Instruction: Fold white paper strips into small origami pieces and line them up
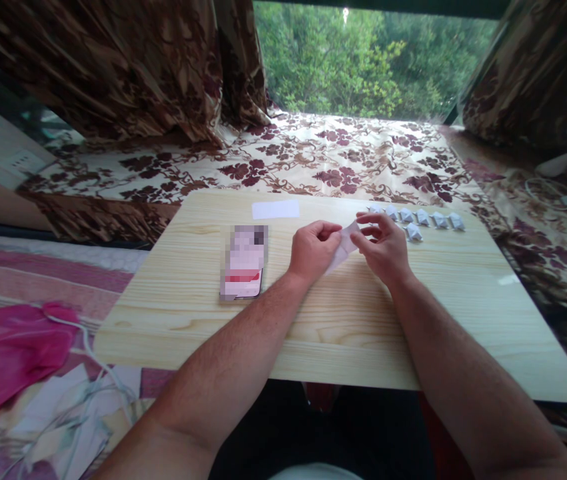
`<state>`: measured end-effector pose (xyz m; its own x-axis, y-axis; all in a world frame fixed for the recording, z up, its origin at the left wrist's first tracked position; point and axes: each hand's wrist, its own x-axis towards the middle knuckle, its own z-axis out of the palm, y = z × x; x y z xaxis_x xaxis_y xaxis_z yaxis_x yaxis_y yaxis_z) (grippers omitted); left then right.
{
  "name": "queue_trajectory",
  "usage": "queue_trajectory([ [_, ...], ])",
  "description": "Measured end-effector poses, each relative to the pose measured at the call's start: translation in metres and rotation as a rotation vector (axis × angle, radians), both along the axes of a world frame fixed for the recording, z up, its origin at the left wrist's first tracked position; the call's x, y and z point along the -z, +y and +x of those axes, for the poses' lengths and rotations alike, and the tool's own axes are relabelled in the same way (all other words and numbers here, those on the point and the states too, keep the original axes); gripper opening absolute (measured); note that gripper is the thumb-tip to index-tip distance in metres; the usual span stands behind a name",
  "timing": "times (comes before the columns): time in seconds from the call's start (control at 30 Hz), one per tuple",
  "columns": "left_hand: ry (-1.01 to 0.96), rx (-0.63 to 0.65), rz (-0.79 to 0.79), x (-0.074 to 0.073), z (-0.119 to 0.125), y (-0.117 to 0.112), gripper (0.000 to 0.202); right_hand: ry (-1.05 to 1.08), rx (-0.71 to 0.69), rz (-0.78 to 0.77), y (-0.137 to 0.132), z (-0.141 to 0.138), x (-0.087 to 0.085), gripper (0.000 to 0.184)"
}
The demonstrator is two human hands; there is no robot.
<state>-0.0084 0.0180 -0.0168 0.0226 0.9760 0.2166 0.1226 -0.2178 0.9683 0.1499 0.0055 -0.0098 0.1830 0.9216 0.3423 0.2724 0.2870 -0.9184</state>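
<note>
One pale wood-grain table [343, 333] sits right in front of you, with striped bedding [128, 270] off to the left. Your phone [243, 260] lies beyond your left forearm. Your left hand [313, 252] and right hand [386, 248] are both pinching the same creased white paper [347, 243]: it's between your fingertips, with the lower end sticking out toward you. Just past your right hand there's a lone folded shape [414, 232], then a row of folded shapes [423, 217]. Farther back you've got a flowered cover [333, 160], curtains [173, 67] and leafy trees [333, 63] outside.
</note>
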Motion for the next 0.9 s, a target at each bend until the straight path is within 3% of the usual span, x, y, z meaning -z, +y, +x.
queue_trajectory([
  [0.1,-0.020,-0.010,-0.006,-0.002,-0.001,0.001,0.021,0.065,-0.016,-0.077,0.003,0.004,0.002,0.041],
  [0.23,-0.119,-0.013,-0.074,-0.003,0.000,0.002,0.017,0.139,-0.208,-0.237,0.003,0.009,-0.002,0.031],
  [0.47,-0.292,0.019,-0.207,-0.004,0.001,0.004,0.018,0.139,-0.369,-0.296,0.000,0.017,-0.012,0.037],
  [0.9,-0.237,0.186,-0.211,-0.014,-0.003,-0.001,0.027,0.165,-0.344,-0.254,0.002,0.022,-0.009,0.031],
])
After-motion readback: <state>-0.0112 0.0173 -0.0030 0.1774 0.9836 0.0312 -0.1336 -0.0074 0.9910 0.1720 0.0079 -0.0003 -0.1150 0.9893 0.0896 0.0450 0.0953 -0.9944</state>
